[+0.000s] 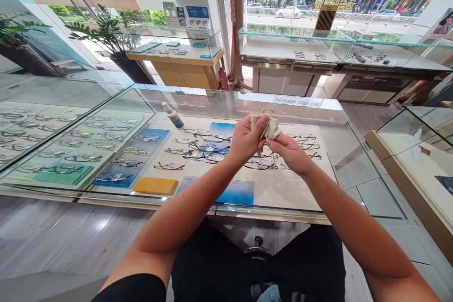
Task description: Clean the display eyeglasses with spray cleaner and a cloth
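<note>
Above the glass counter, my left hand (247, 136) is closed on a cream-coloured cloth (273, 129), its thumb pressed down on the folds. My right hand (290, 152) pinches the same cloth from the lower right. Small thin metal tips stick out past the far side of the cloth; they look like part of a pair of glasses, but the rest is hidden by cloth and fingers. A white spray bottle (174, 117) with a blue label stands on the glass to the left of my hands.
Beneath the glass top (219, 99) lie several eyeglass frames (170, 166), a yellow case (155, 185) and blue cards (235, 192). More display cases (293, 51) stand by the windows, and another one (392, 151) is close on the right. A potted plant (130, 66) stands behind.
</note>
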{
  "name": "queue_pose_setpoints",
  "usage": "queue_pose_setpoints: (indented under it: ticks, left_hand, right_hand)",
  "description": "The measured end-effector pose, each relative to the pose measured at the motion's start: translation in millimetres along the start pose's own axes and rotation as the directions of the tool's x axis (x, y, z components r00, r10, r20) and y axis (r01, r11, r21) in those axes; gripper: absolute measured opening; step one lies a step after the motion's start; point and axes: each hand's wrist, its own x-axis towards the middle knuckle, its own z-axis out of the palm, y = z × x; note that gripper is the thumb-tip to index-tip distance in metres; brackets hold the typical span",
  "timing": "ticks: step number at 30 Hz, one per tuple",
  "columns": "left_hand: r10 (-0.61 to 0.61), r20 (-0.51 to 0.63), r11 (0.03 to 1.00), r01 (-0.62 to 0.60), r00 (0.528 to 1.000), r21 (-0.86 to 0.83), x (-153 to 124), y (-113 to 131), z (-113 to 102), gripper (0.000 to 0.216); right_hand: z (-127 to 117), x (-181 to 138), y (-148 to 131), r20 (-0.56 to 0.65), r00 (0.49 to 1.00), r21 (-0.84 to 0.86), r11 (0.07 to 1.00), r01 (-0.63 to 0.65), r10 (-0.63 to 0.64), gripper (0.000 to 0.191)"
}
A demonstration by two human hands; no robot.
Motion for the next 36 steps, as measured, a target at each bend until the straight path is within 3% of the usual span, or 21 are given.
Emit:
queue_pose_setpoints:
  ticks: [5, 10, 14, 18, 27, 36]
  left_hand:
    - [-0.025, 0.023, 1.000, 0.026, 0.999, -0.016, 1.8, 1.2, -3.7, 0.059]
    - [0.000, 0.166, 1.000, 0.004, 0.986, -0.024, 9.0, 7.0, -15.8, 0.056]
    - [-0.057, 0.324, 0.997, 0.073, 0.944, -0.037, 12.5, 16.8, -25.4, 0.051]
    - [-0.091, 0.392, 0.991, 0.123, 0.916, -0.057, 12.4, 23.6, -28.2, 0.046]
    - [-0.070, 0.248, 0.994, 0.089, 0.966, -0.070, 6.8, 14.8, -14.2, 0.047]
    - [0.003, 0.066, 1.000, -0.005, 0.998, 0.028, 3.2, 6.8, -9.9, 0.058]
  right_hand:
    - [-2.3, 0.6, 0.6, -0.003, 1.000, 0.048, 0.999, -0.002, 0.002, 0.049]
    - [-9.5, 2.1, 1.5, -0.058, 0.998, 0.084, 0.996, -0.005, 0.010, 0.045]
    - [-14.0, 1.8, -2.6, -0.032, 0.999, 0.140, 0.990, 0.009, -0.005, 0.041]
    - [-13.8, 1.7, -8.5, -0.062, 0.998, 0.154, 0.988, 0.006, 0.003, 0.042]
    - [-4.8, 2.2, -4.2, -0.046, 0.999, 0.231, 0.973, -0.010, 0.021, 0.049]
    - [0.7, 0.5, 7.8, -0.013, 1.000, 0.091, 0.996, 0.002, -0.001, 0.050]
